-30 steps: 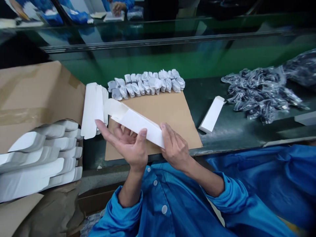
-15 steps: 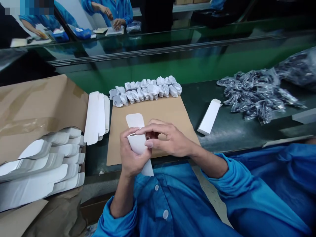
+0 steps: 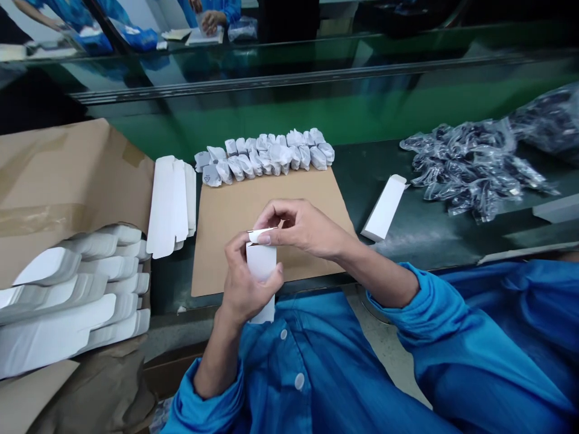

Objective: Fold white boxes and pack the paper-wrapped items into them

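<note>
My left hand (image 3: 244,283) is wrapped round a narrow white carton (image 3: 261,265), held upright near my chest. My right hand (image 3: 301,228) pinches the carton's top flap, which is folded down over the open end. Both hands hover above the near edge of a brown cardboard sheet (image 3: 235,211). A row of small white wrapped packets (image 3: 266,155) lies along the sheet's far edge. A short stack of flat white carton blanks (image 3: 172,202) lies just left of the sheet.
A brown box at left holds several flat white blanks (image 3: 67,295). One folded white carton (image 3: 384,208) lies right of the sheet. A heap of dark items in clear bags (image 3: 474,166) sits at far right. Another person's hands (image 3: 210,18) work beyond the green belt (image 3: 316,114).
The carton went from lying slanted across both hands to standing upright in my left fist. Its top flap, raised half a second ago, is now folded down under my right fingers.
</note>
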A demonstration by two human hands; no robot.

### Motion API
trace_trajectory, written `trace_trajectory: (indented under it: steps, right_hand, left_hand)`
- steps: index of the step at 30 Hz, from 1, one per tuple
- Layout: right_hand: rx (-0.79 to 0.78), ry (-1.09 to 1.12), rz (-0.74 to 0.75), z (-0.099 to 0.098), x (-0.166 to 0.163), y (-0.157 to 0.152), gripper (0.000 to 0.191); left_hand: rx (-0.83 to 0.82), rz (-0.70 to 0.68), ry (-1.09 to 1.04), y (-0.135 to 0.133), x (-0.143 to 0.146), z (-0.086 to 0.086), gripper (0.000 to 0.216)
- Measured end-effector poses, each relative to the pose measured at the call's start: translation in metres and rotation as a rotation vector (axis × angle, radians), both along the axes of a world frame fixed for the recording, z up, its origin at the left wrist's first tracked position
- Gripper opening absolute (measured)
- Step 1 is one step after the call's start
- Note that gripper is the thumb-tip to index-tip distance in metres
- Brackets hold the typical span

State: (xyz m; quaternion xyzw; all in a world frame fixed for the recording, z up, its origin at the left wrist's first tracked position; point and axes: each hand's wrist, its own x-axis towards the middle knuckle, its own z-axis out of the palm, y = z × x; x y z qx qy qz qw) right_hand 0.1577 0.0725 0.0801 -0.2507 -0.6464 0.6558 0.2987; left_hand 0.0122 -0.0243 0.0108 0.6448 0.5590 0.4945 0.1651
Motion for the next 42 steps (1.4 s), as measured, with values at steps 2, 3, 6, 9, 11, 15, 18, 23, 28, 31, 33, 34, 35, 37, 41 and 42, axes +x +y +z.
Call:
trace_trajectory:
  steps: [2, 3, 6, 9, 11, 15, 18, 23, 28, 31, 33, 34, 35, 37, 41, 42]
  right_hand:
    - [0.02, -0.007, -0.03, -0.002, -0.001, -0.004, 0.028]
    - [0.043, -0.011, -0.045, -0.003, -0.001, -0.006, 0.026]
    - [0.185, -0.035, -0.082, -0.007, -0.001, -0.012, 0.016]
    - [0.359, -0.009, -0.105, -0.013, 0.001, -0.019, 0.012]
    - [0.49, 0.033, -0.13, -0.02, 0.002, -0.025, 0.014]
    - [0.7, 0.053, -0.267, -0.041, 0.001, -0.034, 0.015]
    - [0.783, 0.024, -0.359, -0.05, -0.002, -0.039, 0.013]
    - [0.88, -0.035, -0.378, -0.044, -0.01, -0.039, 0.011]
    - [0.92, -0.134, -0.151, -0.033, -0.022, -0.034, 0.02]
    - [0.928, -0.195, -0.013, -0.021, -0.036, -0.013, 0.02]
    - [0.953, -0.359, 0.079, -0.012, -0.058, 0.016, 0.024]
    - [1.007, -0.476, 0.094, -0.009, -0.073, 0.034, 0.028]
    - [1.112, -0.603, 0.044, -0.008, -0.091, 0.053, 0.034]
    - [1.375, -0.824, 0.068, -0.012, -0.13, 0.086, 0.041]
    - [1.563, -0.955, 0.295, -0.031, -0.191, 0.117, 0.034]
    - [1.571, -0.95, 0.321, -0.034, -0.197, 0.118, 0.033]
  left_hand:
    - [0.108, 0.046, -0.015, -0.001, 0.005, -0.001, 0.076]
    - [0.125, 0.059, -0.021, -0.002, 0.006, 0.0, 0.082]
    - [0.044, 0.052, 0.022, -0.005, 0.007, 0.005, 0.103]
    - [-0.038, 0.049, 0.142, -0.01, 0.002, 0.009, 0.105]
    - [-0.076, 0.039, 0.169, -0.012, -0.001, 0.01, 0.102]
    - [-0.192, -0.031, 0.14, -0.014, -0.001, 0.01, 0.096]
    - [-0.252, -0.073, 0.083, -0.014, 0.001, 0.007, 0.093]
    - [-0.28, -0.051, -0.05, -0.013, -0.002, 0.005, 0.093]
    - [-0.275, -0.048, -0.103, -0.012, -0.012, 0.01, 0.087]
    - [-0.253, 0.083, -0.267, -0.012, -0.016, 0.005, 0.085]
    - [-0.257, 0.224, -0.431, -0.009, -0.02, -0.004, 0.076]
    - [-0.263, 0.289, -0.487, -0.005, -0.023, -0.01, 0.068]
    - [-0.266, 0.342, -0.509, -0.001, -0.026, -0.016, 0.06]
    - [-0.262, 0.413, -0.462, 0.01, -0.034, -0.026, 0.05]
    - [-0.221, 0.464, -0.286, 0.025, -0.047, -0.031, 0.048]
    - [-0.203, 0.481, -0.226, 0.025, -0.05, -0.03, 0.051]
